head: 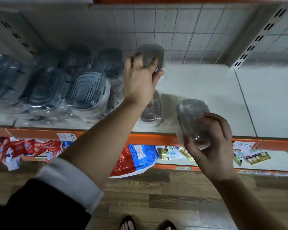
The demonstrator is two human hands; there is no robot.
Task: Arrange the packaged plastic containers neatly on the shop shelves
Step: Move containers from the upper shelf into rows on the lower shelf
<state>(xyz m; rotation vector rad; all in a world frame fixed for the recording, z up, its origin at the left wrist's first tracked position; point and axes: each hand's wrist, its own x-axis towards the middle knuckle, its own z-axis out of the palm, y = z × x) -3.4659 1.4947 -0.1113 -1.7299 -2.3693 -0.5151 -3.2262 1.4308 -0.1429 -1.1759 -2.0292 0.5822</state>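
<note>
Left hand fingers gripping 1 wrapped container at the shelf back to extend the row, right hand fingers clasping another container at the front edge, ready to follow.

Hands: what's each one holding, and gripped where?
Left hand: wrapped container at the shelf's back, gripped at its lower near end. Right hand: another wrapped container, gripped round its near end, over the shelf edge.
</note>
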